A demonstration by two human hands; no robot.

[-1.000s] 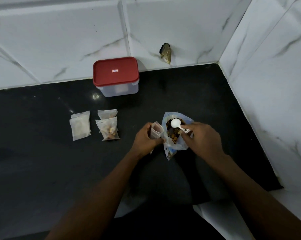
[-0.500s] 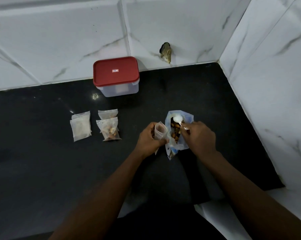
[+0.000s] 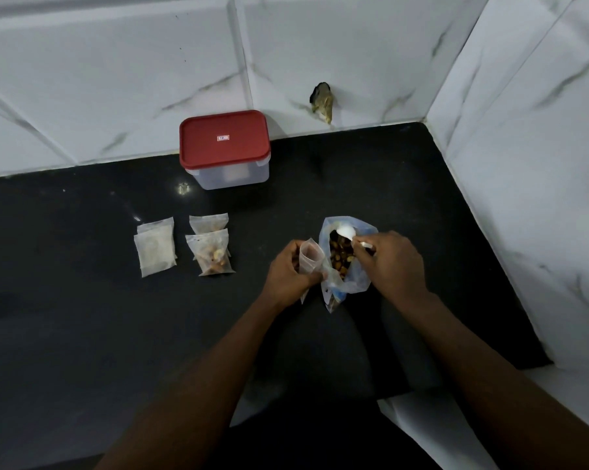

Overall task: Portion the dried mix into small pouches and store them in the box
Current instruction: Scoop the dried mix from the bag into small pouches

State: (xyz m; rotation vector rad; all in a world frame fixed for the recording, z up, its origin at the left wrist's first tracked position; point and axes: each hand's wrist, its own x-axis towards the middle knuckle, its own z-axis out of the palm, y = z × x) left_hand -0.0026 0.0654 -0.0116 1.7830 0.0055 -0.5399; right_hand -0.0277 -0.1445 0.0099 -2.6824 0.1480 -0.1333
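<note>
Scooping: my right hand (image 3: 394, 262) pinched white plastic spoon (image 3: 345, 231) in clear mix bag (image 3: 357, 284); left hand (image 3: 286, 274) gripped clear pouch (image 3: 309, 256) beside it; tipping next, I judged.

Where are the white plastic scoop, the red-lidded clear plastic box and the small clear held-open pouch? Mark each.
white plastic scoop (image 3: 344, 231), head view, its round bowl.
red-lidded clear plastic box (image 3: 224, 144), head view, middle of lid.
small clear pouch (image 3: 312, 258), head view, wall below open mouth.

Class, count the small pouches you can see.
5: two pale pouches overlapping at left, two mix-filled pouches overlapping beside them, one open pouch in the left hand. Stacks may hide more.
</note>
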